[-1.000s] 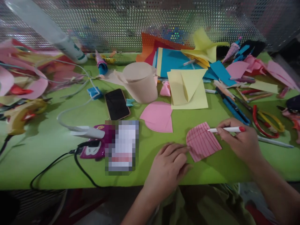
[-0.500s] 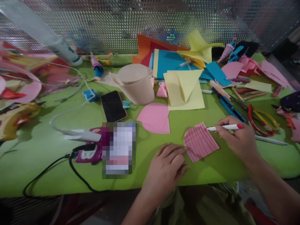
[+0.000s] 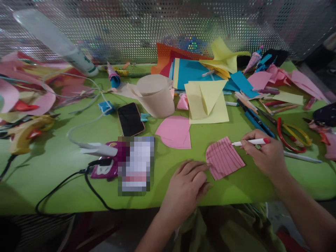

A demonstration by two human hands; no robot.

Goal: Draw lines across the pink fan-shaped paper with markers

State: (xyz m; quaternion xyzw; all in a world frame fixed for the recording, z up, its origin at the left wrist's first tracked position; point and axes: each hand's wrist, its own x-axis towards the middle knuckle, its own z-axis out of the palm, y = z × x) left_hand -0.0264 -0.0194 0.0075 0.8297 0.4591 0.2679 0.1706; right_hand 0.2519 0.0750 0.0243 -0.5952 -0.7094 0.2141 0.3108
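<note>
My right hand (image 3: 258,154) grips a white felt-tip marker (image 3: 249,142) with a red end, its tip touching the upper right edge of a pink paper piece (image 3: 224,159). Red lines run across that piece, some crossing each other near its top. My left hand (image 3: 187,183) rests palm down on the green table, fingers stretched and slightly bent, fingertips at the piece's left edge. Behind it lie overlapping plain pink paper cutouts (image 3: 174,132), rounded on one side. Pale yellow sheets (image 3: 195,108), one folded, lie farther back.
To the left are a pixelated phone (image 3: 137,164), a purple power strip (image 3: 105,169) with cables, a dark phone (image 3: 130,119) and a yellow glue gun (image 3: 28,134). A paper roll (image 3: 156,98) stands mid-table. Scissors (image 3: 288,134) and a blue cutter (image 3: 256,119) lie right; perforated metal rises behind.
The view has shifted slightly, so things on the left appear farther right. Both hands, the marker and the lined pink piece hold nearly the same positions.
</note>
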